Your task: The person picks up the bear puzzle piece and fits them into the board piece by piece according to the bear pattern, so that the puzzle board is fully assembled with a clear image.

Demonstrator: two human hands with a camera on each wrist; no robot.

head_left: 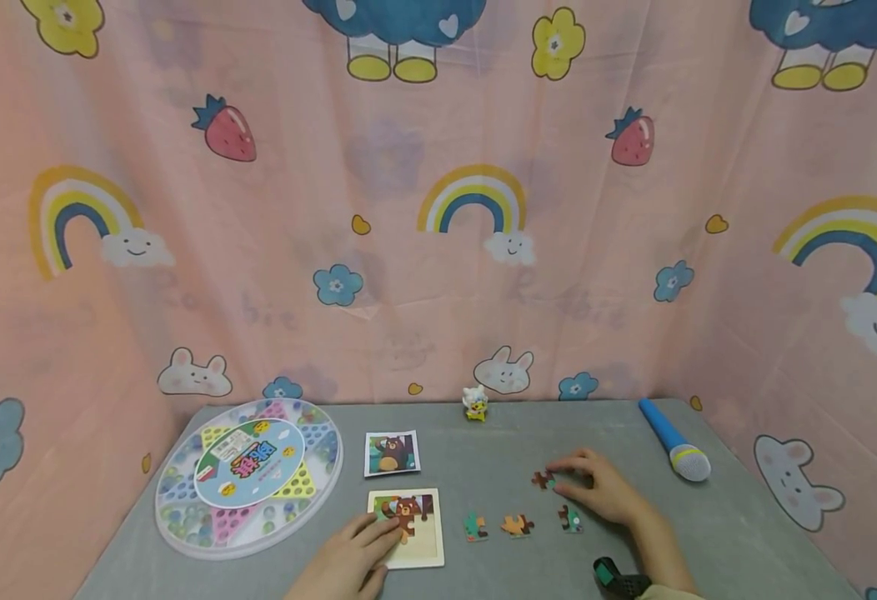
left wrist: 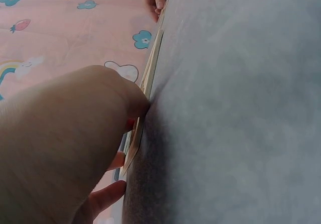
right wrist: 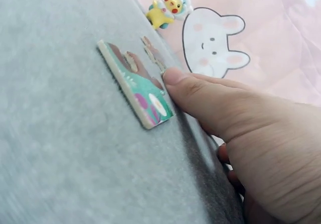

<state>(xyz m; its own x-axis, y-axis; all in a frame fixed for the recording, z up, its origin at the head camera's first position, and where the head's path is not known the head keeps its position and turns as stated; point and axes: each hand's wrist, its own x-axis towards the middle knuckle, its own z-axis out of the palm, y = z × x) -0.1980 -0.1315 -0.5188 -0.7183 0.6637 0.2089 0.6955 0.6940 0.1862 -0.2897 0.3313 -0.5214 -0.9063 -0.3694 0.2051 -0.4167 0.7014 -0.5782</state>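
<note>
My left hand (head_left: 352, 557) lies with extended fingers over the left side of a square wooden puzzle board (head_left: 427, 542), partly filled with a bear picture. Its thumb is at the board's near edge, as the left wrist view shows. Thumb and index finger of my right hand (head_left: 599, 487) pinch a small brown and green puzzle piece (head_left: 541, 480) at the table surface. Closer to me lie three loose pieces: a green one (head_left: 475, 526), an orange one (head_left: 517, 525) and a dark green one (head_left: 569, 519). The right wrist view shows this last piece (right wrist: 145, 93) flat beside the thumb.
Behind the board lies a bear picture card (head_left: 392, 454). A round game board (head_left: 251, 533) with marbles is at the left. A small yellow and white figurine (head_left: 475, 403) stands at the back, and a blue toy microphone (head_left: 671, 437) lies at the right. A patterned curtain (head_left: 408, 333) encloses the table.
</note>
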